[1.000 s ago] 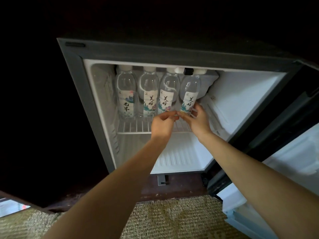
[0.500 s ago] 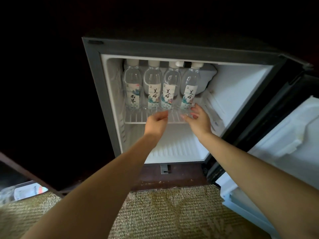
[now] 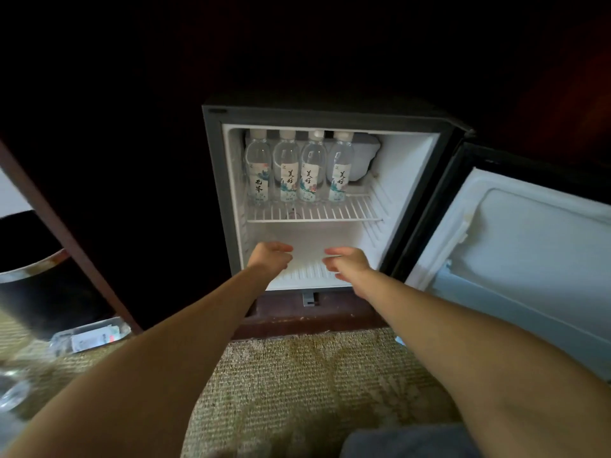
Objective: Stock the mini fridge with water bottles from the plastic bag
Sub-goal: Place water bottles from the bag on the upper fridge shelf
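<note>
The mini fridge (image 3: 228,200) stands open in a dark cabinet. Several clear water bottles (image 3: 299,170) with white caps and printed labels stand upright in a row at the back of its white wire shelf (image 3: 350,214). My left hand (image 3: 269,257) and my right hand (image 3: 347,262) hang in front of the lower compartment, below the shelf. Both have loosely curled fingers and hold nothing. Another water bottle (image 3: 87,338) lies on its side on the carpet at the left, beside crinkled clear plastic (image 3: 13,388) at the frame's left edge.
The fridge door (image 3: 515,256) is swung wide open to the right, its white inner liner facing me. A dark cylindrical bin (image 3: 29,292) stands at the left behind a wooden cabinet edge. Patterned green carpet (image 3: 297,385) covers the floor in front.
Both hands have drawn back from the bottles on the shelf and dropped to the lower compartment. The view has pulled back, so the lying bottle and the door show more.
</note>
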### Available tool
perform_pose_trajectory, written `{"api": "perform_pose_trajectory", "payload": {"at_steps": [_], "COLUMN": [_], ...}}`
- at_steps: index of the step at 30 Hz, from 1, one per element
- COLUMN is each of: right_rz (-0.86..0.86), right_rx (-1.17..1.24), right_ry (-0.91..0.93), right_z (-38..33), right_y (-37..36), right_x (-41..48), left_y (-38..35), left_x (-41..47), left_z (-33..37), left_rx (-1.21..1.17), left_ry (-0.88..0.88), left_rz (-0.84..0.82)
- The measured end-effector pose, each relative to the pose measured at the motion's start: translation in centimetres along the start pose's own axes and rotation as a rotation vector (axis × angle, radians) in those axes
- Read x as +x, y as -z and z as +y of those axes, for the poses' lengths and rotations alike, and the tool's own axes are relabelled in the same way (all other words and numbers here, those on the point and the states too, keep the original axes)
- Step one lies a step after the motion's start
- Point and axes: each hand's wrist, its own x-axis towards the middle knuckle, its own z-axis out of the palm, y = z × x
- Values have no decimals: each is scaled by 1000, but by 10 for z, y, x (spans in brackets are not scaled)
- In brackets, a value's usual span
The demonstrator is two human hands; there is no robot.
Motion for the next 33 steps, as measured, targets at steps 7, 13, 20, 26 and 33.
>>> {"api": "perform_pose_trajectory", "payload": {"at_steps": [7,13,20,26,33], "right_rz": [-115,-175,-383,-437,-561], "right_rx": [142,64,93,-47,-94], "right_ry": [27,48,330,273,239], "right_z": [-9,-32,-85,-70,-93], "right_y": [-25,-30,-71,-126,-203], "right_x": [-82,-154,-201,-222,-244], "left_y": [24,82,138,207,273], "left_x": [-80,-136,-181,-205,-219], "left_z": [-18,-17,-10,-42,-95], "left_rx": [-213,0,-120,-143,-35], "left_ry": [64,62,-15,51,92], "left_rz": [29,83,200,183,379]}}
